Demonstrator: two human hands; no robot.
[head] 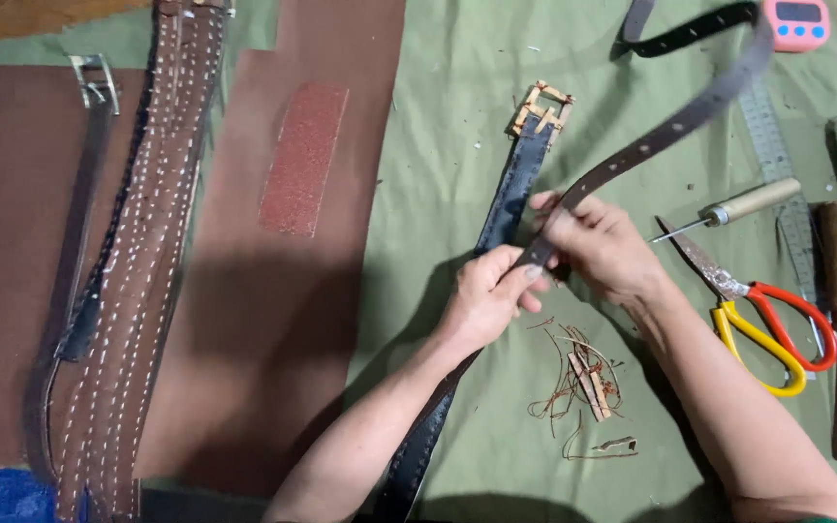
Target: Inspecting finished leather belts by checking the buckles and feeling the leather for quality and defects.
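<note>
Two hands meet near the middle of the green cloth (457, 126), both working one dark leather strap (666, 131). The left hand (486, 295) pinches it between thumb and fingertips, seemingly to steady it; the right hand (598, 242) is clenched around it just beside, so the punched end arcs up toward the far right corner. Under them a black belt (511, 189), clipped with wooden pegs (540, 107), runs toward the near edge. Scissors (762, 315) and an awl (728, 208) lie by the right edge, within reach. Leather trimmings (583, 383) lie near the wrists.
</note>
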